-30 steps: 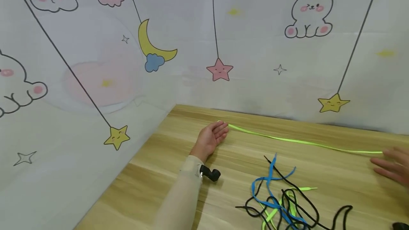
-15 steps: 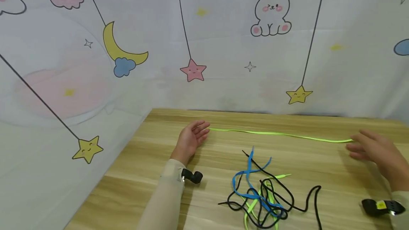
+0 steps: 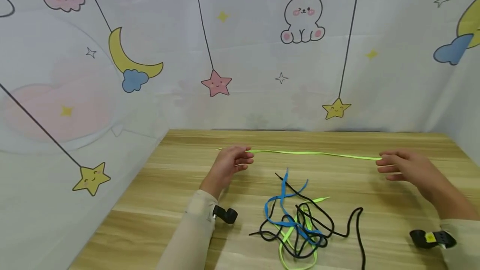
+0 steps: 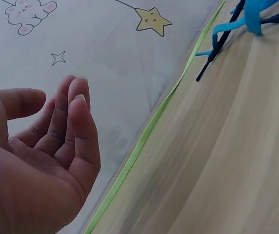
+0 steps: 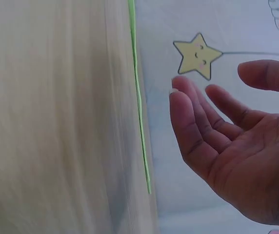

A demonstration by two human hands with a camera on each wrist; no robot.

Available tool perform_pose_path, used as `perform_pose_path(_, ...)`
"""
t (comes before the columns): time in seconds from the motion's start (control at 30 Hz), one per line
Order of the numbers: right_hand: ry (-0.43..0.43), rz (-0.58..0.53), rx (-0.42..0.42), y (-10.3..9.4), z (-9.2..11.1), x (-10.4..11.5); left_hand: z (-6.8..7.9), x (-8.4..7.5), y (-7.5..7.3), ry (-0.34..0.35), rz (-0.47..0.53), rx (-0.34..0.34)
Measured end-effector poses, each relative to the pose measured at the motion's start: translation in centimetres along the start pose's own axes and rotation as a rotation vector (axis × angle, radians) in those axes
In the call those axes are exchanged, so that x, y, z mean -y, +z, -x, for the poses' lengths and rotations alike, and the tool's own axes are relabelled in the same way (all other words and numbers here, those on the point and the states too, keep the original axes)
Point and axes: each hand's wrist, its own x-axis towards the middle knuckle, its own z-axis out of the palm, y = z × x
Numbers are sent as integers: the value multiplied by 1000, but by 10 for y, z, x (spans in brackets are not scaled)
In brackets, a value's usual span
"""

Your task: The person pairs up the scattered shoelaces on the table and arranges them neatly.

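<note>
A neon-green shoelace [image 3: 300,152] lies stretched nearly straight across the back of the wooden table. My left hand [image 3: 226,166] is over its left part, and the lace's tip shows beyond the hand. In the left wrist view the left hand [image 4: 56,161] has loosely bent fingers with nothing between them. My right hand [image 3: 408,172] hovers by the lace's right end. In the right wrist view the right hand [image 5: 232,141] holds nothing, thumb apart from the fingers, and the lace's end [image 5: 148,187] lies beside it on the table.
A tangle of black laces [image 3: 300,253], blue laces [image 3: 283,197] and another green lace [image 3: 286,234] lies in the middle front of the wooden table [image 3: 150,236]. A white cloth printed with cartoons [image 3: 262,107] stands along the back and sides.
The head view has swung right. Both hands have come away from the lace ends and moved inward, and the green lace now lies on the table with its left tip showing.
</note>
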Motion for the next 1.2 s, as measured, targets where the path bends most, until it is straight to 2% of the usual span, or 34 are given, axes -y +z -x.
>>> perform_pose_path(0.2, -58, -17, 65, 19, 6, 17, 2, 4, 19, 34, -261, 94)
perform_pose_path(0.37, -60, -57, 149, 42, 4, 35, 8, 4, 39, 65, -476, 254)
perform_pose_path(0.5, -85, -35, 198, 63, 4, 46, 15, 1, 54, 92, -579, 374)
perform_pose_path(0.67, -187, 124, 275, 86, 6, 52, 24, -3, 67, 95, -615, 453)
perform_pose_path(0.8, -236, 239, 289, 97, 7, 55, 27, -3, 75, 91, -619, 499)
perform_pose_path(1.2, -293, 327, 363, 109, 10, 59, 37, -3, 87, 90, -674, 592)
